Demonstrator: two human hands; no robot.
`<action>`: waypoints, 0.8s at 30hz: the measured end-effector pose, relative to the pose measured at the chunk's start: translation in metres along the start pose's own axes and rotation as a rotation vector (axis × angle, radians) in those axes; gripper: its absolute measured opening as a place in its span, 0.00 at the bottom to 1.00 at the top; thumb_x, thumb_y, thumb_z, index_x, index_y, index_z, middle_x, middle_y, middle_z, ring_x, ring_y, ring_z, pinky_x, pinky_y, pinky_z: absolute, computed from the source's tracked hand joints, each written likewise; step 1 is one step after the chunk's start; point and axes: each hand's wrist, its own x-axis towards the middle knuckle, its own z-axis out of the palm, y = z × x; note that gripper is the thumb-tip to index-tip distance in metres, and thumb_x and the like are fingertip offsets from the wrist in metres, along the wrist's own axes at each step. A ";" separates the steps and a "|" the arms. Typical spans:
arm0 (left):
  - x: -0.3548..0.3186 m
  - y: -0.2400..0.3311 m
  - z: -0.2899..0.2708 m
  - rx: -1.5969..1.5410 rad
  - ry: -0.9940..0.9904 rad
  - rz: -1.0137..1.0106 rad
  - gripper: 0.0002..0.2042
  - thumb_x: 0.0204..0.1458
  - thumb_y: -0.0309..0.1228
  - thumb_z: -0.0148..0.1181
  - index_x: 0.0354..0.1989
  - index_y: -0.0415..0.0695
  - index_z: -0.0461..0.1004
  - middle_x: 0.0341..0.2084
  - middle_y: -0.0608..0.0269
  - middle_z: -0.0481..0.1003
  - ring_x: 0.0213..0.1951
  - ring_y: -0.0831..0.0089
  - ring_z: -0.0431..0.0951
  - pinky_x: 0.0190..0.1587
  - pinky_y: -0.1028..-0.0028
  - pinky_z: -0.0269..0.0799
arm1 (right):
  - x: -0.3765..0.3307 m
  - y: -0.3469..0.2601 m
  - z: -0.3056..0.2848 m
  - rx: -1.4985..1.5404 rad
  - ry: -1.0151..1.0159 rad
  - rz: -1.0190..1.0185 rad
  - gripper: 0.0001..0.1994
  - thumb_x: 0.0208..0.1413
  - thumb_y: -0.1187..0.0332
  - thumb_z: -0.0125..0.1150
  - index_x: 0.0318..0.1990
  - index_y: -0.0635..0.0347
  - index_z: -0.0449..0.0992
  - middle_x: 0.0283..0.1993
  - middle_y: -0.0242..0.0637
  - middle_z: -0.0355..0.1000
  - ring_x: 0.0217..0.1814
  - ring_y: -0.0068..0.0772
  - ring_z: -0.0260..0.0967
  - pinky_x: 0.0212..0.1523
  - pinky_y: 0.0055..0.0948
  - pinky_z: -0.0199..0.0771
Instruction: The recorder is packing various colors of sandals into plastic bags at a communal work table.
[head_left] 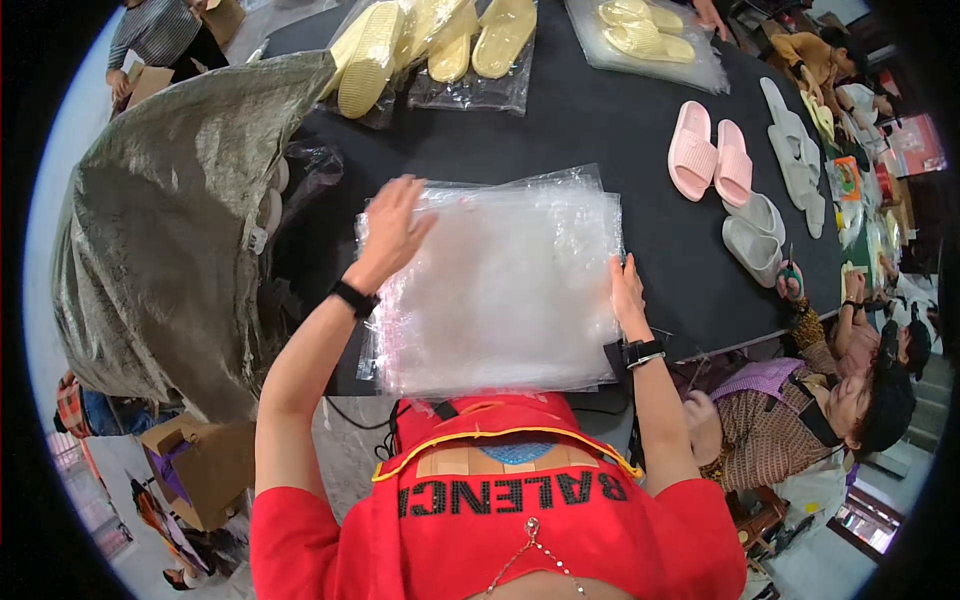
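A thick stack of clear plastic bags (500, 290) lies on the black table in front of me, its sheets slightly out of line at the edges. My left hand (395, 232) is at the stack's upper left corner, fingers stretched out and slightly blurred. Along the right edge of the same stack my right hand (627, 297) stands with its fingers extended upward, touching the side of the bags. Neither hand is closed around anything that I can see.
A large woven sack (170, 230) bulges at the left. Bagged yellow slippers (370, 60) lie at the far side, with pink slippers (692, 152), grey slippers (752, 240) and pale slippers (797, 150) to the right. Scissors (789, 268) are in a co-worker's hand at the right.
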 end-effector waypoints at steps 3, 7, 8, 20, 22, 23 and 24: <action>0.053 0.026 0.040 -0.175 -0.207 0.075 0.29 0.53 0.47 0.47 0.58 0.42 0.55 0.52 0.47 0.63 0.56 0.52 0.59 0.56 0.59 0.54 | -0.011 -0.011 -0.005 -0.038 -0.016 0.042 0.39 0.52 0.37 0.32 0.64 0.57 0.43 0.67 0.45 0.41 0.69 0.49 0.34 0.61 0.58 0.30; 0.085 0.056 0.081 -0.186 -0.445 -0.015 0.28 0.54 0.55 0.38 0.59 0.52 0.56 0.53 0.53 0.63 0.56 0.53 0.60 0.53 0.52 0.53 | -0.012 0.002 -0.006 0.020 -0.021 0.033 0.39 0.52 0.38 0.33 0.64 0.57 0.42 0.67 0.46 0.41 0.68 0.49 0.35 0.60 0.60 0.31; 0.084 0.063 0.091 -0.049 -0.503 0.059 0.27 0.54 0.57 0.34 0.59 0.59 0.56 0.55 0.59 0.62 0.55 0.54 0.60 0.52 0.50 0.51 | -0.013 0.005 -0.004 -0.012 -0.014 0.032 0.40 0.52 0.38 0.35 0.64 0.58 0.42 0.66 0.48 0.42 0.68 0.49 0.35 0.60 0.58 0.32; 0.069 0.035 0.081 0.090 -0.483 0.057 0.35 0.43 0.59 0.51 0.49 0.40 0.63 0.43 0.53 0.67 0.48 0.58 0.65 0.45 0.60 0.60 | -0.013 0.010 0.006 0.185 -0.018 -0.255 0.41 0.44 0.53 0.60 0.62 0.62 0.48 0.58 0.52 0.51 0.61 0.49 0.50 0.58 0.39 0.52; 0.066 0.024 0.076 0.051 -0.543 0.015 0.35 0.43 0.59 0.51 0.49 0.40 0.63 0.42 0.51 0.69 0.46 0.56 0.67 0.44 0.60 0.62 | -0.013 0.007 0.010 0.162 -0.031 -0.259 0.41 0.43 0.53 0.60 0.62 0.62 0.48 0.57 0.52 0.52 0.60 0.48 0.51 0.57 0.39 0.54; 0.064 0.021 0.074 0.012 -0.600 -0.025 0.35 0.43 0.59 0.51 0.50 0.40 0.63 0.41 0.50 0.70 0.45 0.55 0.69 0.44 0.61 0.64 | -0.012 0.006 0.012 0.147 -0.032 -0.279 0.42 0.43 0.53 0.61 0.62 0.63 0.47 0.57 0.52 0.52 0.60 0.48 0.51 0.57 0.39 0.53; 0.062 0.020 0.071 -0.033 -0.577 -0.003 0.35 0.44 0.58 0.51 0.52 0.40 0.61 0.38 0.48 0.72 0.42 0.53 0.72 0.44 0.63 0.66 | -0.011 0.004 0.014 0.130 -0.031 -0.299 0.43 0.42 0.53 0.61 0.62 0.64 0.47 0.57 0.52 0.52 0.60 0.48 0.51 0.57 0.39 0.53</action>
